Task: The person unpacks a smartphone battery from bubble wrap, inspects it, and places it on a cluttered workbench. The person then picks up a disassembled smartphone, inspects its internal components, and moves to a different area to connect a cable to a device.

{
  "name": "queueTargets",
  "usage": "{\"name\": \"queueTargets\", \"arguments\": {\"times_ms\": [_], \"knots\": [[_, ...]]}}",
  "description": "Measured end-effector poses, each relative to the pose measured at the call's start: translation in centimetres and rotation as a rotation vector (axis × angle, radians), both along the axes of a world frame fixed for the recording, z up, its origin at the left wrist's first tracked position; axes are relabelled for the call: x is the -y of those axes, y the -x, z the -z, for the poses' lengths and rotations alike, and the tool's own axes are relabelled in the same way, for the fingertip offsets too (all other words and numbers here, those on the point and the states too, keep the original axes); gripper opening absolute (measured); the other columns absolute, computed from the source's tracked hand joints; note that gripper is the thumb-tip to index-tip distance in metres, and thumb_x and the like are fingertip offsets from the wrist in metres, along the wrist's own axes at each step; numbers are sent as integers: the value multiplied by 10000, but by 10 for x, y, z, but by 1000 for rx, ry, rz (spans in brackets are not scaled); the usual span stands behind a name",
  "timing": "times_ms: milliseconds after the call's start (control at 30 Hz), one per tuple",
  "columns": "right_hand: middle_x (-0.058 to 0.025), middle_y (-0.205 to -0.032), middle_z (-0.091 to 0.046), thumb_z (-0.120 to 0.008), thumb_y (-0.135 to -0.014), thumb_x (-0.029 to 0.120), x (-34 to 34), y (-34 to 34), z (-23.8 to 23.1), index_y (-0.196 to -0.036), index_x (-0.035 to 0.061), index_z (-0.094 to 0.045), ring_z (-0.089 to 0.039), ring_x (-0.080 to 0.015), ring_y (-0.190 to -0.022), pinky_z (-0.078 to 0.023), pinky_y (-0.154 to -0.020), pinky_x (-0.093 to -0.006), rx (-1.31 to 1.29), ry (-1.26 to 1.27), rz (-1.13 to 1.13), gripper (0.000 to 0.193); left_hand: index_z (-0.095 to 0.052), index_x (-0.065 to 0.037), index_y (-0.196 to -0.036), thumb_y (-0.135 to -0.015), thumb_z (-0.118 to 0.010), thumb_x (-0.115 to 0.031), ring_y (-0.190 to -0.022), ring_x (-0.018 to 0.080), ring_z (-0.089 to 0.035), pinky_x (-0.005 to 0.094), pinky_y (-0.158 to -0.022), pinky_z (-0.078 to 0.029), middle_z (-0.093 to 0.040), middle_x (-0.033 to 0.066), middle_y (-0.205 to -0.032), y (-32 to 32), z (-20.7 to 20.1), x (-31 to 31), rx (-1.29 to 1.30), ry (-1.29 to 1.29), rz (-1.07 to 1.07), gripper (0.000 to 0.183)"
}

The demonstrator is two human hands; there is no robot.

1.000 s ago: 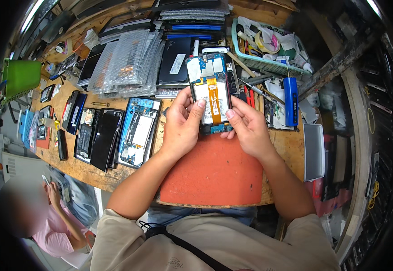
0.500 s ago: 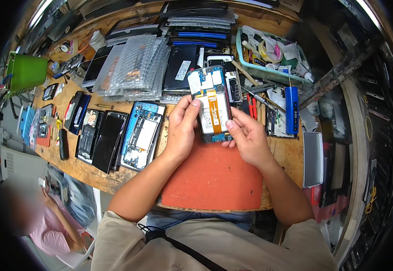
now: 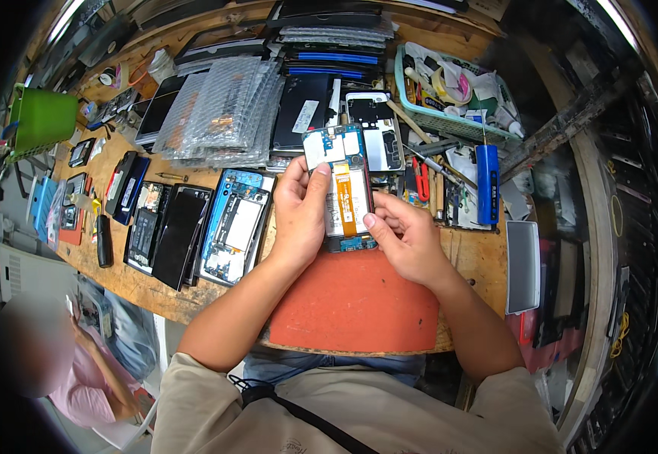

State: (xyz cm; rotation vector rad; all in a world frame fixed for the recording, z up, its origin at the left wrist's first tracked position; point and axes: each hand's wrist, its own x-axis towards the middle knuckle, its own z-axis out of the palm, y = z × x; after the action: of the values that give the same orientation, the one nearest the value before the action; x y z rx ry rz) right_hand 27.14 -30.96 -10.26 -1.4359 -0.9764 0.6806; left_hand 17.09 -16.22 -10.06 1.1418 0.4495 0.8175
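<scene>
I hold an opened smartphone (image 3: 333, 206) above the far part of a red work mat (image 3: 352, 303). Its back is off, baring blue circuit boards at both ends, a white battery and an orange flex cable (image 3: 346, 193) running down the middle. My left hand (image 3: 301, 208) is closed round the phone's left side, thumb lying along the edge. At the lower right edge, my right hand (image 3: 408, 236) pinches the phone with thumb and curled fingers. Fingertips beneath the phone are hidden.
Left of the mat lie several opened phones (image 3: 232, 227) and a black-handled tool (image 3: 103, 240). Bubble-wrapped panels (image 3: 219, 113) are stacked behind. A teal basket (image 3: 457, 125) of supplies and a blue electric screwdriver (image 3: 488, 185) are at right. A seated person (image 3: 91, 386) is at lower left.
Both hands have brought the phone slightly nearer to me and to the left. More of a white-and-black phone part behind it now shows.
</scene>
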Motion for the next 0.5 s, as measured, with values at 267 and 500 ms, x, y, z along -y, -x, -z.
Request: {"name": "queueTargets", "arguments": {"times_ms": [267, 500], "knots": [[-163, -1192, -617, -866, -749, 162, -1, 6, -16, -1416, -24, -501, -654, -214, -981, -558, -682, -292, 564, -17, 189, 782, -572, -8, -1147, -1073, -546, -183, -862, 75, -652, 238, -738, -539, -696, 69, -1011, 0, 6, -3, 60, 16, -115, 191], [-149, -1246, -593, -824, -805, 139, 3, 3, -22, -1458, -36, -441, -646, -218, -1029, -543, -839, -322, -17, -61, 74, 777, -495, 2, -1348, -1056, -567, -181, -1130, 203, -605, 327, -919, -540, -607, 142, -1248, 2, -4, 4, 115, -87, 152, 352]]}}
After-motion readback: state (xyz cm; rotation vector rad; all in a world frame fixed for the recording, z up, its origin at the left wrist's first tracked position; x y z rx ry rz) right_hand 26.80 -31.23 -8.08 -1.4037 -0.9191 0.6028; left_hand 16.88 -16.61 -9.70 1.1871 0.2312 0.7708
